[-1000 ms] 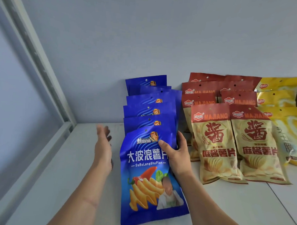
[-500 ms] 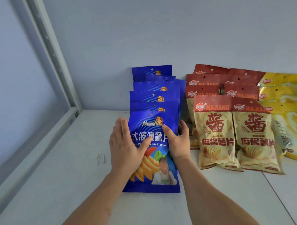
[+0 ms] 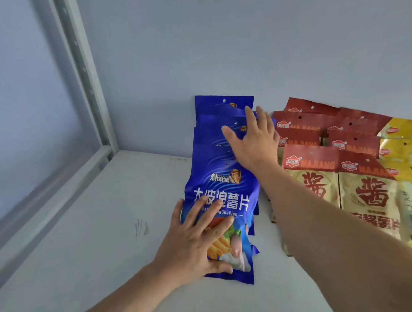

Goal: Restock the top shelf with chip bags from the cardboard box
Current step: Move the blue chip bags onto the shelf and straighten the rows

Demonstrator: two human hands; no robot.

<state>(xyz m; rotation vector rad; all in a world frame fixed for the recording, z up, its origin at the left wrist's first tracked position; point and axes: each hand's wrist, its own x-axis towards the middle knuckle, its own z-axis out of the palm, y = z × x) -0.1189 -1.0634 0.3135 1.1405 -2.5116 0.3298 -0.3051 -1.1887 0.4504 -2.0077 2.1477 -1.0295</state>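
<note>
A row of several blue chip bags leans against the back wall of the white top shelf (image 3: pixel 103 222). The front blue bag (image 3: pixel 224 192) lies tilted back onto the others. My left hand (image 3: pixel 196 240) presses flat on its lower half, fingers spread and straight. My right hand (image 3: pixel 253 139) reaches further back and rests with straight fingers on the tops of the rear blue bags (image 3: pixel 216 123). The cardboard box is out of view.
Red-and-cream chip bags (image 3: pixel 318 165) stand in rows just right of the blue ones, with yellow bags (image 3: pixel 404 141) beyond them. A grey metal upright and side rail (image 3: pixel 85 79) bound the shelf on the left. Bare shelf lies left of the blue row.
My right hand let go of the front bag's upper edge and moved back onto the rear bags. My left hand slid down to the front bag's lower half. The camera moved closer.
</note>
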